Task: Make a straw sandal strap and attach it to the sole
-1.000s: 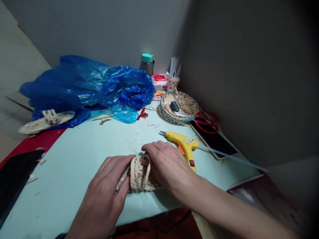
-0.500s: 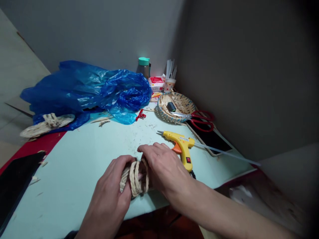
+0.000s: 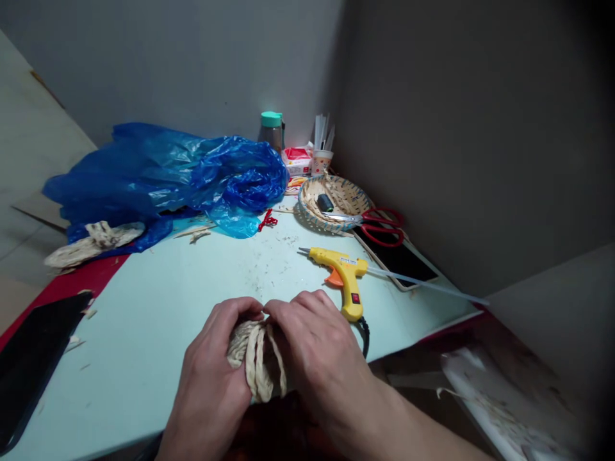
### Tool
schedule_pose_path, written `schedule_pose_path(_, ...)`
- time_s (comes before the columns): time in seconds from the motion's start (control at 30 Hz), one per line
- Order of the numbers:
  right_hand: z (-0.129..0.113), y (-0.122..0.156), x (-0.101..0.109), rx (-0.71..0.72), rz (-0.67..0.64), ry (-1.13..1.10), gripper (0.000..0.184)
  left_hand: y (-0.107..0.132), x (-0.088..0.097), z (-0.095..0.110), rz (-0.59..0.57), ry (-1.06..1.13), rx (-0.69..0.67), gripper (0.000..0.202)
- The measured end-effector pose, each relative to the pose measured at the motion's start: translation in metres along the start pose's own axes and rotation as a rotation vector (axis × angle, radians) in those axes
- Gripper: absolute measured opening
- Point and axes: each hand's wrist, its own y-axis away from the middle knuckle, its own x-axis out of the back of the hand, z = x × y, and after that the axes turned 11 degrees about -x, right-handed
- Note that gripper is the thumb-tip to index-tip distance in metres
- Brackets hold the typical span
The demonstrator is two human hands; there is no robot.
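Note:
A coil of pale twisted fibre cord (image 3: pixel 259 360) sits between my two hands at the table's near edge. My left hand (image 3: pixel 214 365) is closed round its left side, with fingers curled over the top. From the right, my right hand (image 3: pixel 314 349) grips the other side, and its fingertips come close to those of the left at the top. Several loops of the cord show between the palms; the fingertips underneath are hidden. Just beyond my right hand lies a yellow glue gun (image 3: pixel 346 272) with an orange trigger and a clear glue stick in its back.
A blue plastic bag (image 3: pixel 168 173) fills the back left, near a bundle of fibre cord (image 3: pixel 93 243). At the back right, a woven basket (image 3: pixel 310 221) holds a dark thread spool (image 3: pixel 325 203) and red-handled scissors (image 3: pixel 382 225). A dark flat device (image 3: pixel 41 358) lies left; a tablet (image 3: pixel 408 266) lies right.
Both hands, with the coil, are slightly lower in view and nearer the table edge. My right hand has turned and its fingertips have come closer to my left hand. The view has shifted slightly.

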Motion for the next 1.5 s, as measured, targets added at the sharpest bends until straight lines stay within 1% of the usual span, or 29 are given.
schedule_pose_path(0.03, 0.0, 0.003, 0.001, -0.01, 0.007, -0.042, 0.012, 0.001, 0.0, 0.001, 0.007, 0.01, 0.011, 0.025)
schedule_pose_path(0.13, -0.001, 0.014, 0.004, -0.089, 0.084, -0.218, 0.017, 0.003, 0.0, -0.001, 0.021, 0.033, 0.019, 0.023)
schedule_pose_path(0.2, -0.003, 0.026, 0.005, -0.14, 0.156, -0.344, 0.021, 0.005, 0.0, -0.002, 0.017, 0.033, -0.008, 0.021)
schedule_pose_path(0.27, -0.007, 0.037, 0.005, -0.178, 0.182, -0.456, 0.022, 0.007, 0.0, -0.004, 0.012, 0.027, -0.042, 0.022)
schedule_pose_path(0.33, -0.012, 0.045, 0.005, -0.205, 0.144, -0.513, 0.02, 0.01, 0.0, -0.003, 0.008, 0.015, -0.061, 0.025)
schedule_pose_path(0.4, -0.014, 0.05, 0.006, -0.217, 0.08, -0.517, 0.018, 0.013, 0.001, -0.002, 0.011, -0.023, -0.075, 0.026)
schedule_pose_path(0.5, -0.016, 0.052, 0.004, -0.196, 0.055, -0.518, 0.019, 0.018, 0.0, 0.001, 0.03, -0.075, -0.138, 0.021)
schedule_pose_path(0.57, -0.017, 0.053, -0.001, -0.204, 0.114, -0.561, 0.019, 0.021, -0.002, 0.003, 0.052, -0.109, -0.217, 0.019)
schedule_pose_path(0.67, -0.018, 0.056, -0.013, -0.291, 0.29, -0.63, 0.011, 0.024, -0.005, 0.004, 0.089, -0.195, -0.339, 0.018)
schedule_pose_path(0.7, -0.019, 0.058, -0.015, -0.32, 0.322, -0.638, 0.009, 0.024, -0.006, 0.004, 0.107, -0.219, -0.372, 0.016)
schedule_pose_path(0.73, -0.019, 0.06, -0.017, -0.345, 0.322, -0.635, 0.009, 0.023, -0.006, 0.003, 0.114, -0.238, -0.4, 0.016)
schedule_pose_path(0.83, -0.017, 0.065, -0.016, -0.394, 0.227, -0.613, 0.015, 0.021, -0.005, 0.001, 0.091, -0.252, -0.436, 0.022)
schedule_pose_path(0.9, -0.015, 0.067, -0.013, -0.432, 0.152, -0.607, 0.018, 0.019, -0.004, -0.001, 0.071, -0.235, -0.418, 0.025)
schedule_pose_path(0.97, -0.013, 0.069, -0.01, -0.469, 0.1, -0.605, 0.019, 0.018, -0.003, -0.002, 0.071, -0.228, -0.375, 0.023)
schedule_pose_path(1.07, -0.012, 0.069, -0.007, -0.508, 0.057, -0.612, 0.016, 0.017, -0.002, -0.001, 0.057, -0.239, -0.303, 0.021)
schedule_pose_path(1.17, -0.011, 0.064, -0.004, -0.535, 0.012, -0.651, 0.012, 0.015, -0.003, 0.001, 0.043, -0.232, -0.261, 0.022)
schedule_pose_path(1.27, -0.011, 0.056, -0.001, -0.545, -0.035, -0.726, 0.01, 0.015, -0.004, 0.003, 0.033, -0.233, -0.265, 0.02)
schedule_pose_path(1.37, -0.011, 0.049, 0.0, -0.555, -0.073, -0.815, 0.01, 0.015, -0.006, 0.005, 0.051, -0.229, -0.243, 0.02)
schedule_pose_path(1.5, -0.012, 0.046, -0.002, -0.632, -0.096, -0.849, 0.006, 0.015, -0.007, 0.005, 0.062, -0.215, -0.234, 0.021)
